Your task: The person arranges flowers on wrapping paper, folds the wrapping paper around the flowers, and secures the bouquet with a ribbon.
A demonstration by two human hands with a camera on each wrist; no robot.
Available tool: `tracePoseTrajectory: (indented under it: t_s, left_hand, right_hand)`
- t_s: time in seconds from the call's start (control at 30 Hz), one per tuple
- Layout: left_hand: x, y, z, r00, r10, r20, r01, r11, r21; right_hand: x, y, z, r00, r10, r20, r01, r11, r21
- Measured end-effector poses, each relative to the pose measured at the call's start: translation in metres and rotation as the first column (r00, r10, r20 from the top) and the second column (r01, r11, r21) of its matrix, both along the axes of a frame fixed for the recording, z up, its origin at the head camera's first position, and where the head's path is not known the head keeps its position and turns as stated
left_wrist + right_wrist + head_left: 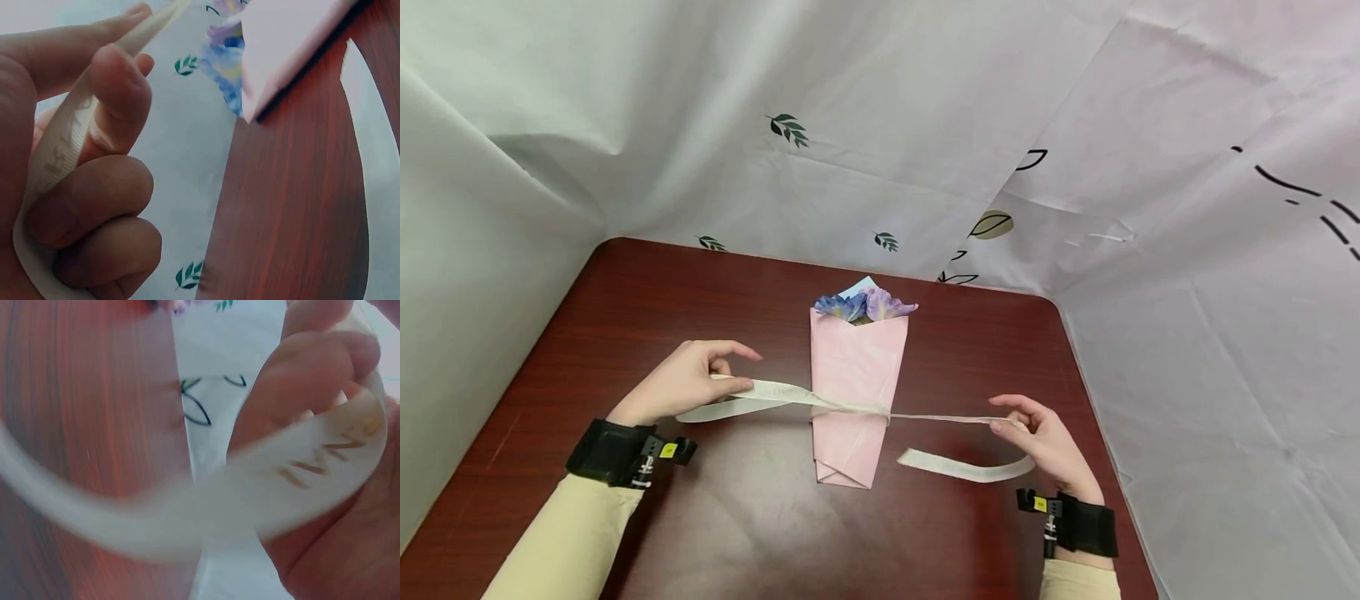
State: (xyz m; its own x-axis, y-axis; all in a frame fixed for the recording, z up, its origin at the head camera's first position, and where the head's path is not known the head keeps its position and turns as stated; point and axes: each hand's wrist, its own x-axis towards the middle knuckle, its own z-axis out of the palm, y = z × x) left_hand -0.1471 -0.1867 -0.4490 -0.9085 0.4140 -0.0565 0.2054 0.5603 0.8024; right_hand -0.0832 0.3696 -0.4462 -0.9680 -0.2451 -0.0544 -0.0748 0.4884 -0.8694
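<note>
A bouquet wrapped in pink paper (856, 354) lies on the table, with a blue flower (842, 307) and a purple flower (886, 305) at its far end. A cream ribbon (782, 392) runs around the wrap below its middle. My left hand (696, 379) pinches one length of it left of the bouquet, the tail looping back beneath. To the right, my right hand (1037, 437) grips the other length, stretched narrow, and its loose tail (970, 472) curves back toward the bouquet. Gold-brown lettering marks the ribbon (319, 459) in the right wrist view.
The dark red wooden table (737, 517) has rounded far corners. A white cloth (865, 183) printed with leaves hangs behind it and along its sides. Each wrist wears a black strap (606, 452) with a small camera mount.
</note>
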Motion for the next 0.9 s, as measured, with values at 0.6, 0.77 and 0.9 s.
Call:
tracePoseTrajectory:
  t_s: [0.6,0.77,0.9]
  left_hand:
    - [0.009,0.063,-0.036,0.923,-0.117,-0.366,0.036,0.975,-0.221]
    - [0.009,0.095,-0.05,0.892,-0.161,-0.422,0.049,0.963,-0.264]
    - [0.01,0.105,-0.056,0.875,-0.146,-0.461,0.014,0.96,-0.279]
  right_hand:
    - [-0.009,-0.083,-0.025,0.973,0.136,-0.184,-0.029,0.871,0.491]
    - [-0.014,-0.131,-0.039,0.935,0.284,-0.214,-0.123,0.823,0.555]
    - [-0.014,-0.146,-0.041,0.944,0.256,-0.209,-0.098,0.82,0.564]
